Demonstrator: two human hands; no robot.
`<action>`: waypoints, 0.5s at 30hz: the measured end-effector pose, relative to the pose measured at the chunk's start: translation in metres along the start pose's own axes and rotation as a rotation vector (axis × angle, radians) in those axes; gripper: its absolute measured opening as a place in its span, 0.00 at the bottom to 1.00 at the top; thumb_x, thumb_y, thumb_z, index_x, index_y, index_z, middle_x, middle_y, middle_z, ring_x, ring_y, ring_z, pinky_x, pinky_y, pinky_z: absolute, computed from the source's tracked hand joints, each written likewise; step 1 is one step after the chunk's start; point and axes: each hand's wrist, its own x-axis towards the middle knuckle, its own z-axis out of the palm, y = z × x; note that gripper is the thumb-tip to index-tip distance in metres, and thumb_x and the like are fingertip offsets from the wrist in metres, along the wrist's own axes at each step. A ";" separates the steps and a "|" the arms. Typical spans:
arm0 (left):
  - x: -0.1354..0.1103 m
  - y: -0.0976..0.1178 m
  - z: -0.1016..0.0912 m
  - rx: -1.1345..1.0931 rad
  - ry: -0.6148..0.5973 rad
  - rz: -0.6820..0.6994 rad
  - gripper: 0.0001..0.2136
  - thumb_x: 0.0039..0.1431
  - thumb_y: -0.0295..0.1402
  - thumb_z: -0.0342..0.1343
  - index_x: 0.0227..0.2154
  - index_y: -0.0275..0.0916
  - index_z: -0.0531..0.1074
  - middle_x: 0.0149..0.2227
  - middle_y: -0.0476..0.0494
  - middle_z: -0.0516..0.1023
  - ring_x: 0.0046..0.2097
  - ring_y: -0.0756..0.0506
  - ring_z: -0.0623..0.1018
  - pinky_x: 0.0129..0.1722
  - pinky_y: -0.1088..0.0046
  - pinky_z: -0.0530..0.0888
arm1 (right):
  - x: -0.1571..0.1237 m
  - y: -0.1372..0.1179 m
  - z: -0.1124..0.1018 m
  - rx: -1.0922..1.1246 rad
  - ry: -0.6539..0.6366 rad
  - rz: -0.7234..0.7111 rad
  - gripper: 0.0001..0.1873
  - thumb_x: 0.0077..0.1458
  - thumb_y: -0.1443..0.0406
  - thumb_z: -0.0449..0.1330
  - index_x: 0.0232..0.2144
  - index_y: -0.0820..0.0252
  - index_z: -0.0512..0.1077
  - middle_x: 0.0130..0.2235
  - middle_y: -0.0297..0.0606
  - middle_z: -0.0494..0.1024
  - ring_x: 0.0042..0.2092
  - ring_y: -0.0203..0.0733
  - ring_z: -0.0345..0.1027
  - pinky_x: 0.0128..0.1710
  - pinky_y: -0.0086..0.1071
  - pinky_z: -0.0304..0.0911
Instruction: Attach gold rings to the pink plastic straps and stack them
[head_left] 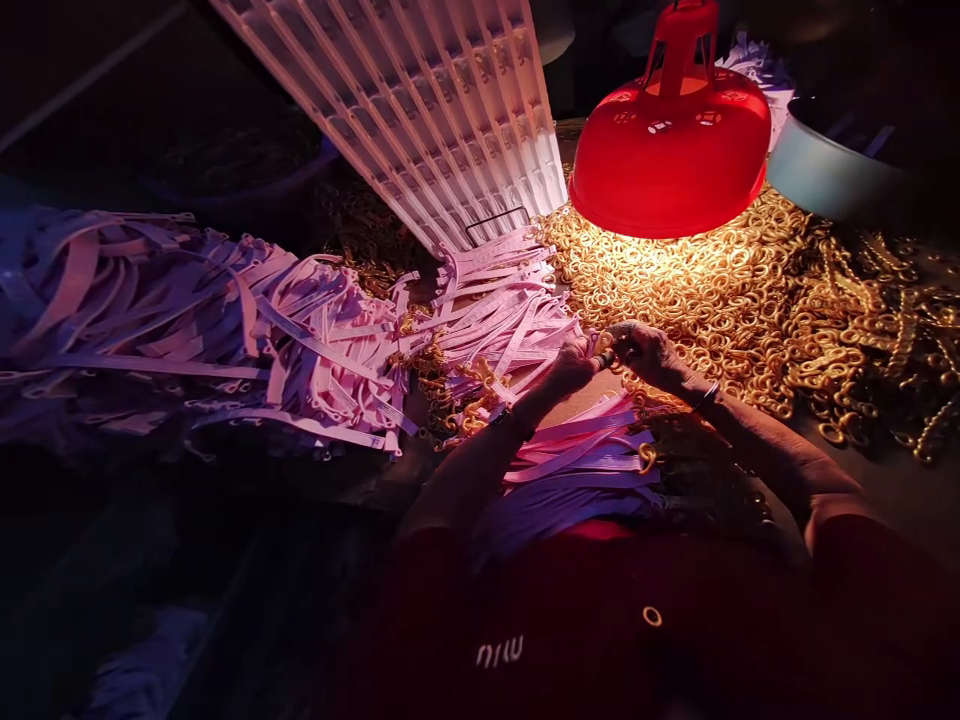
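My left hand (576,362) and my right hand (651,355) meet over the table, fingers closed and tips pinched together. Between the fingertips is a small gold ring (604,345); the exact grip of each finger is too small to make out. Just left of my left hand lies a heap of pale pink straps (517,315) with looped ends. Below my wrists, more straps (577,440) lie side by side near my body, and a gold ring (646,458) rests at their right ends. Beyond my right hand spreads a large pile of gold rings (720,300).
A red lamp (671,150) hangs low over the rings. Behind the straps leans a ribbed, translucent panel (465,110). A pale blue basin (832,165) stands at the back right. Another big strap heap (300,330) covers the left side. One ring (652,616) lies on my dark red shirt.
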 end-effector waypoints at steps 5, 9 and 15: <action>-0.004 -0.026 -0.003 -0.120 -0.121 -0.267 0.14 0.47 0.29 0.65 0.17 0.39 0.63 0.12 0.56 0.57 0.16 0.56 0.53 0.18 0.75 0.47 | 0.009 0.001 -0.005 -0.355 0.100 -0.058 0.17 0.62 0.58 0.53 0.45 0.61 0.76 0.31 0.43 0.77 0.33 0.43 0.69 0.37 0.34 0.62; -0.019 -0.036 0.002 -0.198 -0.118 -0.280 0.15 0.43 0.28 0.69 0.17 0.38 0.64 0.13 0.57 0.59 0.15 0.57 0.55 0.17 0.76 0.47 | 0.036 0.021 -0.041 -0.271 0.309 -0.029 0.18 0.63 0.57 0.55 0.45 0.65 0.76 0.40 0.48 0.80 0.41 0.47 0.73 0.47 0.40 0.67; -0.021 -0.019 0.012 -0.407 0.188 -0.173 0.05 0.49 0.24 0.58 0.22 0.35 0.67 0.14 0.56 0.63 0.15 0.58 0.55 0.18 0.77 0.50 | 0.035 0.024 -0.050 -0.050 0.251 -0.061 0.24 0.60 0.46 0.58 0.42 0.62 0.75 0.43 0.49 0.78 0.49 0.50 0.71 0.55 0.49 0.66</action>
